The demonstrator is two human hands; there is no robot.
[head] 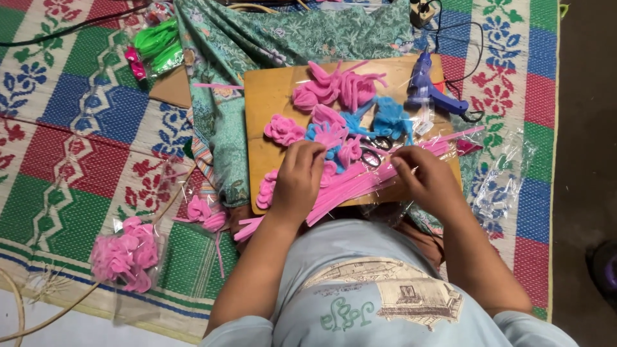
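A wooden board (pixel 267 96) rests on my lap over green patterned cloth. On it lie pink fuzzy flowers (pixel 284 130), blue fuzzy pieces (pixel 390 117) and a bundle of pink fuzzy stems (pixel 360 186) in clear wrap. My left hand (pixel 299 180) rests palm down on the stems near a pink and blue flower (pixel 331 136), fingers curled. My right hand (pixel 427 177) pinches the clear wrap and stems at the bundle's right end. Black-handled scissors (pixel 373 151) lie between my hands.
A blue glue gun (pixel 427 87) with a black cord sits at the board's far right. A clear bag of pink flowers (pixel 125 254) and loose pink pieces (pixel 204 212) lie on the colourful woven mat (pixel 77 128). Green fuzzy stems (pixel 156 42) lie at far left.
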